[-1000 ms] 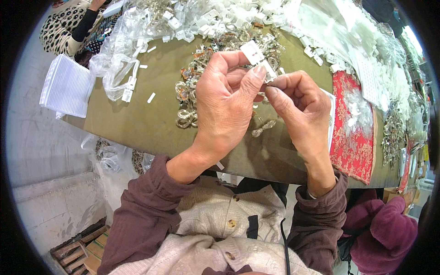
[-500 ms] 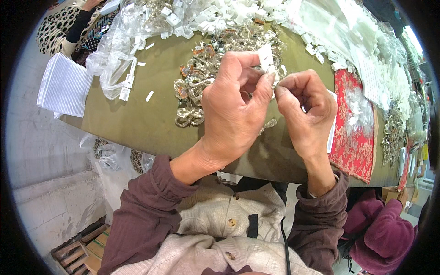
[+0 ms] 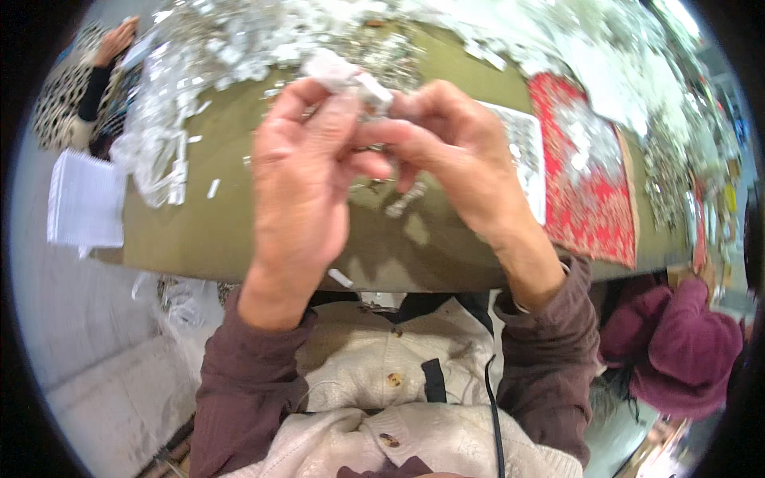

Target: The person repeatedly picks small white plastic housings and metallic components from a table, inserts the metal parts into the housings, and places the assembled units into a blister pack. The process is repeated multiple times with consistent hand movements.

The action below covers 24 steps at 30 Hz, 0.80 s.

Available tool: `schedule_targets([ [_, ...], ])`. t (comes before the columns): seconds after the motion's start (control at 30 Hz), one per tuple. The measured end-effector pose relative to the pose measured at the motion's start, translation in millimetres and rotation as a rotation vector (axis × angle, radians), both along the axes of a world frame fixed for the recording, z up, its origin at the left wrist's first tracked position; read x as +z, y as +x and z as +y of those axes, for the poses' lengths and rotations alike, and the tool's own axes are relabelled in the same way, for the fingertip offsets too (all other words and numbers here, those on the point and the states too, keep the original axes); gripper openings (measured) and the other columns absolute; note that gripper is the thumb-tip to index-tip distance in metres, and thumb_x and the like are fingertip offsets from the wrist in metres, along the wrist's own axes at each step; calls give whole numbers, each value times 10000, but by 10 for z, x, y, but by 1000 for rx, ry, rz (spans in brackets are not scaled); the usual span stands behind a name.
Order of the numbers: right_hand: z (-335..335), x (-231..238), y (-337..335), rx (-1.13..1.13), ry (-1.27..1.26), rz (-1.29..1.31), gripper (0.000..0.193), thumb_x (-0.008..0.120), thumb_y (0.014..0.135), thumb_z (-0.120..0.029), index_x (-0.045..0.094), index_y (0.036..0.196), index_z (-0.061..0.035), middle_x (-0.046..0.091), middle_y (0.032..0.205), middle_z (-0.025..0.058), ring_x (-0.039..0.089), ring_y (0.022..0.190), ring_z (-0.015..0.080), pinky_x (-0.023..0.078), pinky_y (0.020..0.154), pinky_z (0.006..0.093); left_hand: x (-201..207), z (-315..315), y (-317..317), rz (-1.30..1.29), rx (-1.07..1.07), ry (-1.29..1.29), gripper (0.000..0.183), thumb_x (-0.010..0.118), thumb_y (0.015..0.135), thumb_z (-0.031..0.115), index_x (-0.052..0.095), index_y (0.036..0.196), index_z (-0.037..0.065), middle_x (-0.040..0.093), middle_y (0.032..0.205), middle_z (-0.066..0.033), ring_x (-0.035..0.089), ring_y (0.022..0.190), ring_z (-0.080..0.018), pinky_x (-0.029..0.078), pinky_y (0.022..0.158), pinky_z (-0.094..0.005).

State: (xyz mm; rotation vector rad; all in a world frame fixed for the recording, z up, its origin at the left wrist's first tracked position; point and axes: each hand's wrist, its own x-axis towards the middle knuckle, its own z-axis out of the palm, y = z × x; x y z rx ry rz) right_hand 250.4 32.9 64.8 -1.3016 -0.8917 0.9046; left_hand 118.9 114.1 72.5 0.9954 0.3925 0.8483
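My left hand (image 3: pixel 299 171) is closed around small white card-like pieces (image 3: pixel 331 70), which stick up past its fingertips. Blur hides their exact kind. Close beside it, my right hand (image 3: pixel 470 155) is pinched, its fingertips against another white piece (image 3: pixel 373 89); what sits between thumb and fingers is hidden. Below the hands a small silvery metal trinket (image 3: pixel 406 199) lies on the green tabletop (image 3: pixel 446 255). Beyond them spreads a pile of shiny silvery metal trinkets (image 3: pixel 382 52), partly covered by my fingers.
Clear plastic bags and white tags (image 3: pixel 231 48) heap along the far side. A white tray (image 3: pixel 522 151) and red patterned cloth (image 3: pixel 574 183) lie to the right. At left stands a white ribbed stack (image 3: pixel 86 199). Another person's hand (image 3: pixel 115 41) shows far left; a person in purple (image 3: pixel 685 342) sits right.
My view has shifted. Both hands have come closer together, and the right fingers now overlap the left ones. More white material shows at the left fingertips. A white strip now shows near the table's front edge.
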Motion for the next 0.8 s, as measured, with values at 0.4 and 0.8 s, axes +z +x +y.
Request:
schedule_targets([
  [0.4,-996,112,590,-359,-203,-748,155,652,895,-53,629,1039,-1,664,942,76,648,727,167,517,640,299,-196,-443,-14,380,-381,53,247,570,1011,175,559,1160,-22,672,954,-114,710,811,-173,585,708,-262],
  [0.8,-1135,-122,613,-292,-176,-1367,128,681,856,-81,620,968,-70,580,856,103,630,736,318,495,608,399,-163,-602,31,317,-294,38,234,592,998,147,573,1147,-33,679,957,-99,708,796,-159,579,678,-244],
])
